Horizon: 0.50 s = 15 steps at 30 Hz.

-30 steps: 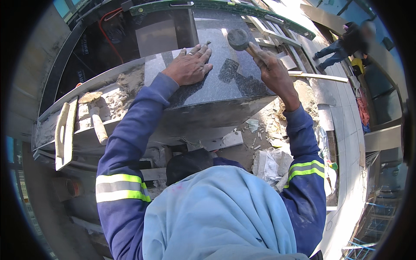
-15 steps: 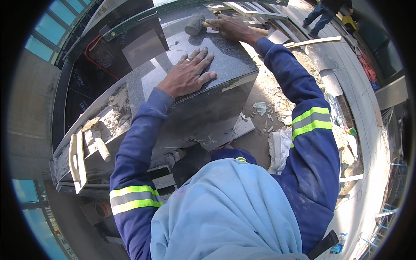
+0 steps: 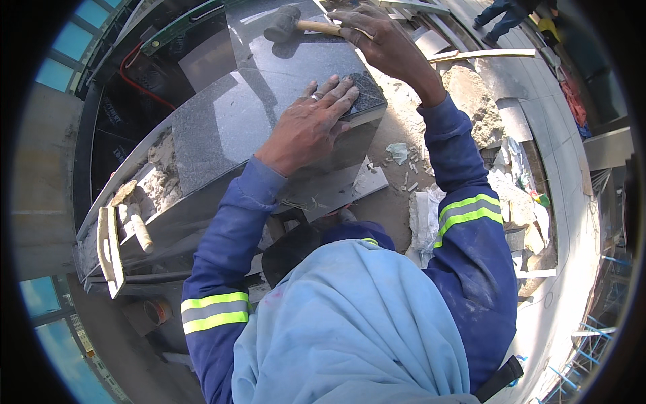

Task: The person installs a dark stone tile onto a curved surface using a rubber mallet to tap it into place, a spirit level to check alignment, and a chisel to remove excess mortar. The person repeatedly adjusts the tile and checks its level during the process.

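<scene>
My right hand (image 3: 387,42) is closed around the wooden handle of a rubber mallet (image 3: 282,25). The mallet's dark head is just over the far part of a grey speckled stone slab (image 3: 208,128); whether it touches the stone I cannot tell. Flat on the slab, close to its right-hand corner, rests my left hand (image 3: 306,124), fingers stretched out and holding nothing. A ring shows on one of its fingers. The slab forms the top of a block with a dark front face.
Left of the slab lie rough mortar (image 3: 158,165), a trowel (image 3: 138,225) and a long-handled float (image 3: 109,252). A red cable (image 3: 138,84) curves behind them. Rubble and white sacking (image 3: 425,219) cover ground at the right. Another person (image 3: 503,20) stands at the far right.
My left hand has shifted right, toward the slab's corner. The mallet has moved left and up in the view, with my right hand turned and raised. The long green level has mostly left the view.
</scene>
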### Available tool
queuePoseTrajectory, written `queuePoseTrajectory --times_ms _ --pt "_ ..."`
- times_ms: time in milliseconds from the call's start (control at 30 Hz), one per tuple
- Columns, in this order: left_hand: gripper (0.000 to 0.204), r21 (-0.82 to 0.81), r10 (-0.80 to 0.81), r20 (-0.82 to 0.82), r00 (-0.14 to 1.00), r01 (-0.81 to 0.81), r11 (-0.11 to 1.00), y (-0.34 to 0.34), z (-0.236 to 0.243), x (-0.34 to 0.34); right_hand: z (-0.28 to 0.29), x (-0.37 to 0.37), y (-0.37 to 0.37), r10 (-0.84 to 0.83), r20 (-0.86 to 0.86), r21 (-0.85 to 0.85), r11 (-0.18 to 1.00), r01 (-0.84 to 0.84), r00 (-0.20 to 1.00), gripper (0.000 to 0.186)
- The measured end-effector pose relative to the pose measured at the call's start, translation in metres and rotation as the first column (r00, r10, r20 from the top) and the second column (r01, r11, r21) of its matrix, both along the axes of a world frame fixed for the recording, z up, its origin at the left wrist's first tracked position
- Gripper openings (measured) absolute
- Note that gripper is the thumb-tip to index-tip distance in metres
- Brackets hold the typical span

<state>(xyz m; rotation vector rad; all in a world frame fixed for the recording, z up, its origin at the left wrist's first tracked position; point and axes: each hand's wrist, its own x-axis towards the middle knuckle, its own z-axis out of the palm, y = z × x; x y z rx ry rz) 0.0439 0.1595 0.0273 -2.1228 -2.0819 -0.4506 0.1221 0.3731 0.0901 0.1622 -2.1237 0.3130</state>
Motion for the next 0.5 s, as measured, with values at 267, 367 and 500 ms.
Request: queuePoseTrajectory --times_ms 267,367,500 --pt "0.110 -0.079 0.038 0.086 0.996 -0.031 0.996 -0.004 0.014 0.011 -0.083 0.041 -0.020 -0.506 0.153 0.235 0.853 0.467 0.849 0.059" --pt "0.112 -0.088 0.043 0.079 0.996 -0.036 0.995 -0.008 0.010 0.008 -0.085 0.042 -0.029 -0.485 0.345 0.148 0.874 0.464 0.804 0.061" --pt "0.110 -0.071 0.084 0.029 0.996 -0.081 0.994 -0.008 0.004 0.014 -0.087 0.038 -0.023 -0.506 0.135 0.228 0.853 0.470 0.852 0.064"
